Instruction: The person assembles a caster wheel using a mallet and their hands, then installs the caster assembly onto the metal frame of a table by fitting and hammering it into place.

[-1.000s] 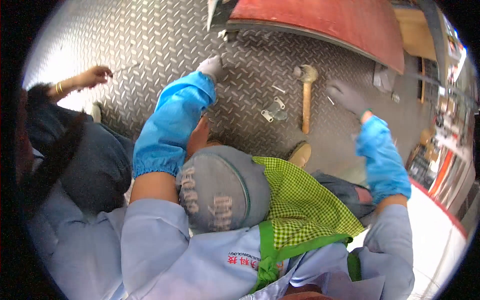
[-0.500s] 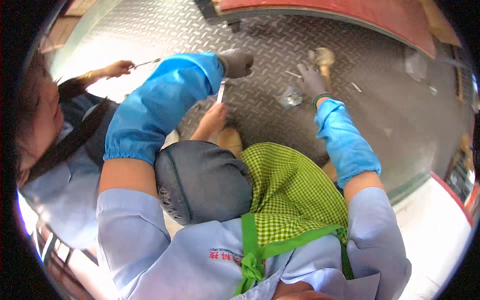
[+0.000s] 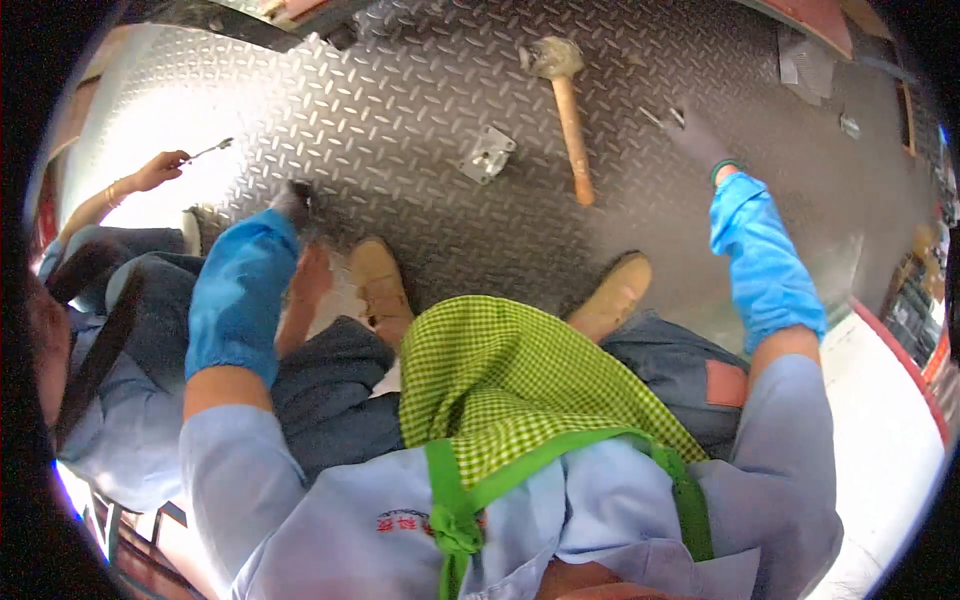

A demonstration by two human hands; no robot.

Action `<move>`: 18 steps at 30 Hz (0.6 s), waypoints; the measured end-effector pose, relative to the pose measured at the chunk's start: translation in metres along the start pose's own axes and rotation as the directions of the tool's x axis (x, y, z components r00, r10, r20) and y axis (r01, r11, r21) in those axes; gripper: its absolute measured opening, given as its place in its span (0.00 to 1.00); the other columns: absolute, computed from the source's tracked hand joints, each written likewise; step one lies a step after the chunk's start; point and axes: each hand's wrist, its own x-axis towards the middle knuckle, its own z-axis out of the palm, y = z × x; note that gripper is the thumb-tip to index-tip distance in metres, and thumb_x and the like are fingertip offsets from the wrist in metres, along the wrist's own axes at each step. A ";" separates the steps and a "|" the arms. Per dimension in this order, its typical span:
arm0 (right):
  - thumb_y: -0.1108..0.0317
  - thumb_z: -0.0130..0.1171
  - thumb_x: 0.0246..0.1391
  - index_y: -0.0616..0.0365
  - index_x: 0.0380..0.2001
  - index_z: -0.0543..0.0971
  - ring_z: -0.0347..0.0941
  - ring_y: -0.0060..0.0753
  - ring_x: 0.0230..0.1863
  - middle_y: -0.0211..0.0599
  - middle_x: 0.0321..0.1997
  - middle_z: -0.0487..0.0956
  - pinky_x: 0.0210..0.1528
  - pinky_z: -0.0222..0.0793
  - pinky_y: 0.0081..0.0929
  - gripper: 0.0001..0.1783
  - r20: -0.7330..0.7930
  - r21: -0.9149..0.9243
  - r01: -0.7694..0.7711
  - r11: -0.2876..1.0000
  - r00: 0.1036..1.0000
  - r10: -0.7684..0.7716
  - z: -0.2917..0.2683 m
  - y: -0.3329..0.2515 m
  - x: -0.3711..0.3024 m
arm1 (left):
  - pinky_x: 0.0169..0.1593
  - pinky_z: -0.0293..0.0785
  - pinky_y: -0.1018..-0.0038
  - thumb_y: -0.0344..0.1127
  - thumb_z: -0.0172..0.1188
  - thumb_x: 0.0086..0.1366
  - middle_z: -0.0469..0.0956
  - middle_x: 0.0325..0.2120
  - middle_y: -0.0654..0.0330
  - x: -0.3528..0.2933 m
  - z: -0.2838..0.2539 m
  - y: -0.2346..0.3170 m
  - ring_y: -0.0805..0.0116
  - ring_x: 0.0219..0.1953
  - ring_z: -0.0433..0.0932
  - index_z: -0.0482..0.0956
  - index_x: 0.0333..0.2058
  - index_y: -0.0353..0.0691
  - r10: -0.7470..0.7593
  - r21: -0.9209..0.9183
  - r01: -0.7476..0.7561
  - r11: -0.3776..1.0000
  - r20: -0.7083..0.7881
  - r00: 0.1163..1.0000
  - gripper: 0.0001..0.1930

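My right hand [image 3: 703, 142], in a dark glove, reaches low over the floor at the right. A short thin metal rod [image 3: 677, 118] is at its fingertips, and the fingers look closed on it. Another thin metal rod [image 3: 650, 115] lies just beyond them. My left hand [image 3: 293, 203], also gloved, is at the left beside a co-worker's hand [image 3: 312, 275]; it is dark and blurred, so its fingers cannot be made out. Between my hands lie a hammer [image 3: 573, 135] with a wooden handle and a small metal plate [image 3: 488, 155] with holes.
The co-worker at the left grips a wrench [image 3: 208, 152] in the other hand. Patterned metal plate [image 3: 420, 200] forms the floor. My tan boots [image 3: 383, 285] stand near the apron. A red-topped structure [image 3: 815, 22] and a clear plastic bag [image 3: 803, 65] are at the far right.
The view has turned, so the hammer and metal plate appear farther left. My left hand has drawn back toward the left. My right hand has moved right, away from the hammer, carrying the rod along.
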 end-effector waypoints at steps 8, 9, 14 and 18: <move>0.49 0.48 0.53 0.61 0.52 0.65 0.71 0.59 0.38 0.58 0.38 0.75 0.40 0.66 0.49 0.30 -0.011 0.040 -0.142 0.989 0.990 0.142 0.065 0.046 -0.014 | 0.41 0.69 0.57 0.49 0.56 0.54 0.76 0.29 0.45 -0.026 0.020 0.041 0.44 0.34 0.75 0.72 0.31 0.35 -0.070 0.414 0.140 0.900 -0.179 0.981 0.19; 0.49 0.48 0.53 0.61 0.52 0.65 0.71 0.59 0.38 0.58 0.38 0.75 0.40 0.66 0.49 0.30 0.005 0.048 -0.120 0.992 0.993 0.120 0.059 0.024 -0.013 | 0.41 0.69 0.57 0.49 0.56 0.54 0.76 0.29 0.45 -0.044 0.014 0.056 0.44 0.34 0.75 0.72 0.31 0.35 -0.097 0.414 0.167 0.895 -0.185 0.978 0.19; 0.58 0.48 0.54 0.53 0.42 0.70 0.67 0.52 0.47 0.46 0.47 0.70 0.47 0.64 0.42 0.15 -0.096 0.192 0.422 0.886 0.907 -0.411 -0.008 -0.153 -0.011 | 0.35 0.71 0.66 0.48 0.54 0.58 0.77 0.24 0.50 -0.055 -0.013 0.199 0.57 0.23 0.75 0.76 0.34 0.35 -0.040 0.233 0.097 0.968 -0.235 0.971 0.18; 0.66 0.52 0.47 0.50 0.39 0.72 0.65 0.47 0.51 0.37 0.52 0.65 0.49 0.65 0.39 0.13 -0.058 -0.103 0.761 0.641 0.638 -0.768 0.010 -0.212 -0.017 | 0.30 0.72 0.78 0.36 0.51 0.61 0.77 0.30 0.65 0.006 0.037 0.309 0.73 0.27 0.73 0.77 0.40 0.40 -0.191 -0.428 0.223 0.876 0.117 0.975 0.12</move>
